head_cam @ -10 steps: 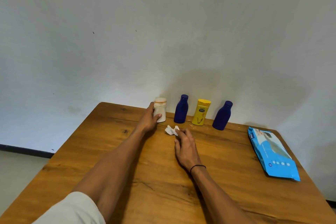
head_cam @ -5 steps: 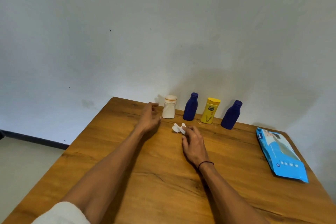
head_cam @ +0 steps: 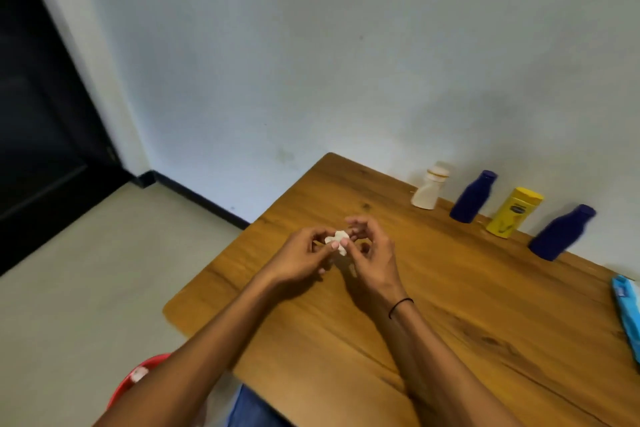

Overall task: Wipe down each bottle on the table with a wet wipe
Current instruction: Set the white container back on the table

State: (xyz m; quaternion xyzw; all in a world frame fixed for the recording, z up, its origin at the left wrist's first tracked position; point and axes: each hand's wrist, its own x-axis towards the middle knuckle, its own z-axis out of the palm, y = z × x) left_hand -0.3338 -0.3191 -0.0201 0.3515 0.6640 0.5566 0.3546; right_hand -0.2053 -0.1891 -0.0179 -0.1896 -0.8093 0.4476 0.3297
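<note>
Left hand (head_cam: 300, 259) has let go of the white bottle (head_cam: 429, 188), and both hands now pinch the crumpled wipe (head_cam: 337, 240), likely discarding it.

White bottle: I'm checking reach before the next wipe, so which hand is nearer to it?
Right. The right hand sits in front of the white bottle, toward the person; the left hand lies farther left. Both pinch the crumpled wipe.
</note>
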